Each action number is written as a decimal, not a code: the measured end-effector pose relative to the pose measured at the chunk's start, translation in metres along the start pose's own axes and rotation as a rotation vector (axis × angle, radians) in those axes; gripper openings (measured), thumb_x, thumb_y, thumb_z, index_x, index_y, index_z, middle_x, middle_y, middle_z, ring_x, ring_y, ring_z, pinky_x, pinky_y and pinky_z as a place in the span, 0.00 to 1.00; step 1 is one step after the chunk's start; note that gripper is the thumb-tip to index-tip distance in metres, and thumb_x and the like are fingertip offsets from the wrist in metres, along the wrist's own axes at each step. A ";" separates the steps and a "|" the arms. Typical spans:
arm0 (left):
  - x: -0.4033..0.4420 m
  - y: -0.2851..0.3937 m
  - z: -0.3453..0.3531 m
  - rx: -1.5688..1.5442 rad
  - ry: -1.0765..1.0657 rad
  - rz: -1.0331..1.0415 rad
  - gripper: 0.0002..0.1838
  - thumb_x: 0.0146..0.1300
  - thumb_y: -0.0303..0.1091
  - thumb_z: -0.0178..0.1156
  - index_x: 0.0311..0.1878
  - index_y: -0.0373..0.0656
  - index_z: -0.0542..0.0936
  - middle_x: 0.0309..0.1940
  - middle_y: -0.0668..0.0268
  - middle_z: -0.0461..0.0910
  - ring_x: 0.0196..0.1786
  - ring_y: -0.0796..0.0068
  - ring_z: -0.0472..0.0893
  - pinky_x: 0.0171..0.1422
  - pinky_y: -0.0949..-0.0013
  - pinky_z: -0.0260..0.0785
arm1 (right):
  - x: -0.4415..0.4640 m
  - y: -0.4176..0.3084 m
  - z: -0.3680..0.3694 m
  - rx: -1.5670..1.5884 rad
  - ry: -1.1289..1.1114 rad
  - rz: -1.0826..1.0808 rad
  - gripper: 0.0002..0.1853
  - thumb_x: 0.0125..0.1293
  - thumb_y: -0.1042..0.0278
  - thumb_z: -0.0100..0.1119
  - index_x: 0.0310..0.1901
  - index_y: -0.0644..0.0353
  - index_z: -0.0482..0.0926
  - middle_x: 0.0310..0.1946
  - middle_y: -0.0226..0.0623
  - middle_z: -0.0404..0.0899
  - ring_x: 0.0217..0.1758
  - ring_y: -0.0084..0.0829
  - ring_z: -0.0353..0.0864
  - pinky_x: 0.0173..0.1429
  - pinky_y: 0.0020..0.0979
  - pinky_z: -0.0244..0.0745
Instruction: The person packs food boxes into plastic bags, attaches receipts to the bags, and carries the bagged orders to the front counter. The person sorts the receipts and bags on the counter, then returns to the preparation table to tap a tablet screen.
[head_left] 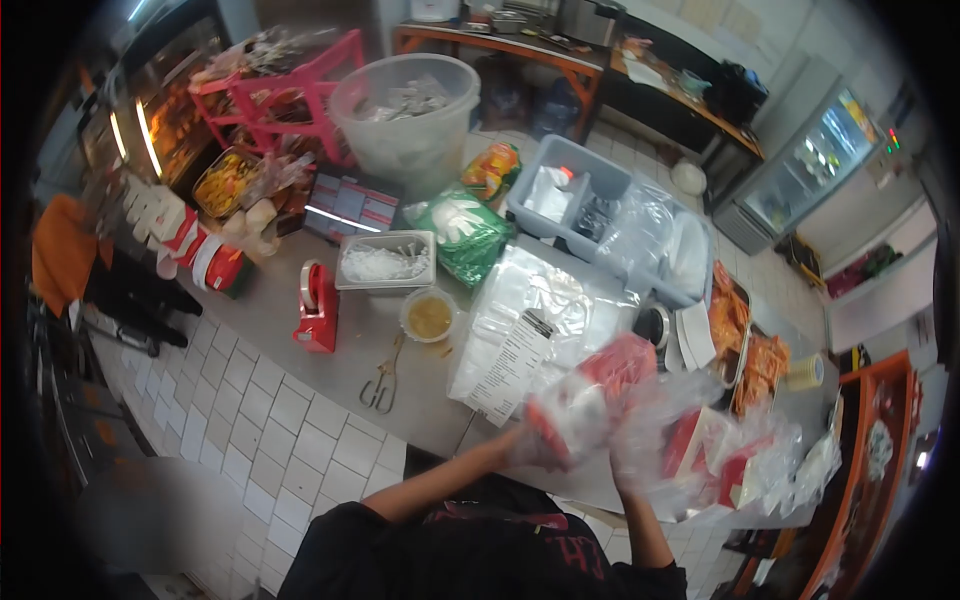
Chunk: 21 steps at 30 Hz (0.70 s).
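Note:
My left hand (535, 447) is at the lower left end of a red and white package (585, 405) in clear plastic, its fingers smeared by motion. At the right side of that package, my right hand (628, 462) is mostly hidden by a crumpled clear plastic bag (650, 425). Just beyond the package lies a stack of clear bags (535, 300) with a printed receipt (512, 368) on top. Bagged red and white boxes (690, 445) stand to the right of my right hand.
Scissors (380, 385), a tub of yellowish food (430, 314), a red tape dispenser (316, 310) and a metal tray (386, 260) sit on the left. A blue-grey bin (560, 238) stands behind the bags. A person in orange (65, 255) is at far left.

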<state>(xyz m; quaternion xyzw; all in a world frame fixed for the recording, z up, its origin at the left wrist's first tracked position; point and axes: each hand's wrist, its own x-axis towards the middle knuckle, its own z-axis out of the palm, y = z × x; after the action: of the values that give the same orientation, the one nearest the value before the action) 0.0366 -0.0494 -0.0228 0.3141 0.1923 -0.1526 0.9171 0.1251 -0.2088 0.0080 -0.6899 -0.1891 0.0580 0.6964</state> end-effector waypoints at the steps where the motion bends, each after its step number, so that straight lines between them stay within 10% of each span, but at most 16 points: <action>1: 0.028 -0.020 -0.045 -0.367 -0.348 -0.025 0.39 0.61 0.65 0.33 0.54 0.35 0.68 0.46 0.60 0.73 0.52 0.67 0.71 0.61 0.64 0.60 | 0.007 -0.005 0.005 0.042 0.032 -0.062 0.14 0.63 0.67 0.42 0.44 0.68 0.71 0.48 0.39 0.69 0.54 0.38 0.64 0.57 0.41 0.55; 2: 0.047 -0.028 -0.075 -0.720 -0.708 -0.048 0.36 0.63 0.62 0.33 0.54 0.36 0.68 0.46 0.61 0.74 0.51 0.68 0.72 0.60 0.64 0.60 | 0.013 -0.009 0.009 0.081 0.062 -0.126 0.14 0.63 0.68 0.42 0.45 0.69 0.71 0.49 0.40 0.69 0.54 0.39 0.63 0.57 0.42 0.55; 4: 0.046 0.018 -0.062 -0.523 -0.740 0.243 0.34 0.65 0.59 0.33 0.55 0.36 0.68 0.46 0.62 0.75 0.49 0.70 0.74 0.58 0.64 0.63 | 0.034 -0.052 0.030 -1.343 -0.662 -0.411 0.18 0.52 0.68 0.50 0.44 0.69 0.71 0.48 0.45 0.68 0.55 0.43 0.63 0.59 0.45 0.54; 5: 0.040 0.045 -0.033 -0.204 -0.479 0.216 0.30 0.66 0.56 0.34 0.56 0.39 0.68 0.47 0.62 0.73 0.49 0.71 0.73 0.58 0.64 0.63 | 0.035 -0.031 0.036 -1.425 -0.836 -0.504 0.23 0.44 0.67 0.52 0.45 0.67 0.71 0.48 0.49 0.68 0.56 0.45 0.62 0.59 0.46 0.54; 6: 0.029 0.067 -0.004 0.103 -0.207 0.182 0.27 0.67 0.53 0.35 0.57 0.42 0.68 0.47 0.62 0.72 0.50 0.71 0.72 0.58 0.64 0.62 | 0.035 -0.016 0.040 -1.425 -0.841 -0.521 0.23 0.44 0.67 0.52 0.45 0.67 0.71 0.48 0.49 0.68 0.56 0.45 0.62 0.59 0.46 0.54; 8: 0.017 0.077 0.011 -0.145 -0.346 0.041 0.25 0.68 0.48 0.36 0.60 0.42 0.66 0.52 0.62 0.70 0.52 0.72 0.71 0.60 0.66 0.60 | 0.032 0.015 0.044 -1.159 -0.767 -0.612 0.19 0.48 0.66 0.52 0.44 0.64 0.73 0.48 0.46 0.68 0.56 0.43 0.63 0.57 0.43 0.57; 10: 0.017 0.070 0.014 0.565 0.047 0.573 0.24 0.69 0.46 0.35 0.59 0.41 0.66 0.53 0.59 0.69 0.56 0.71 0.69 0.61 0.69 0.59 | 0.001 0.103 0.025 -1.166 -0.568 -0.583 0.18 0.52 0.66 0.51 0.45 0.62 0.72 0.50 0.46 0.68 0.58 0.42 0.62 0.58 0.42 0.57; 12: -0.006 0.066 0.014 0.443 0.165 0.446 0.21 0.69 0.39 0.38 0.62 0.40 0.60 0.53 0.57 0.69 0.60 0.70 0.66 0.63 0.69 0.57 | 0.011 0.107 0.038 -1.150 -0.366 -0.570 0.17 0.55 0.65 0.50 0.47 0.60 0.72 0.52 0.47 0.67 0.60 0.41 0.61 0.60 0.41 0.57; 14: -0.003 0.046 -0.010 0.813 0.236 0.671 0.26 0.64 0.32 0.44 0.65 0.41 0.53 0.52 0.57 0.70 0.60 0.69 0.66 0.63 0.69 0.57 | 0.035 0.033 0.072 -1.008 -0.592 0.060 0.24 0.65 0.57 0.40 0.59 0.61 0.63 0.63 0.43 0.54 0.69 0.40 0.47 0.71 0.42 0.38; 17: 0.006 0.033 -0.034 0.909 0.142 0.829 0.37 0.55 0.26 0.52 0.67 0.43 0.49 0.49 0.57 0.72 0.58 0.69 0.68 0.59 0.69 0.60 | 0.043 0.173 0.042 -0.800 -0.627 -0.635 0.24 0.63 0.53 0.39 0.58 0.54 0.63 0.63 0.37 0.57 0.68 0.43 0.49 0.69 0.48 0.40; 21: 0.011 0.046 -0.037 0.762 0.043 0.552 0.46 0.43 0.24 0.58 0.68 0.45 0.49 0.43 0.59 0.72 0.48 0.69 0.72 0.51 0.71 0.64 | 0.080 0.065 0.033 -0.848 -1.196 -0.410 0.30 0.59 0.51 0.46 0.61 0.57 0.61 0.64 0.46 0.54 0.69 0.42 0.47 0.69 0.48 0.41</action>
<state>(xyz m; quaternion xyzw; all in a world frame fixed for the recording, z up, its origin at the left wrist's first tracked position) 0.0551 0.0069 -0.0311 0.6709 0.0508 0.0437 0.7385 0.1991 -0.1478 -0.0421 -0.7006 -0.6647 0.2136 0.1475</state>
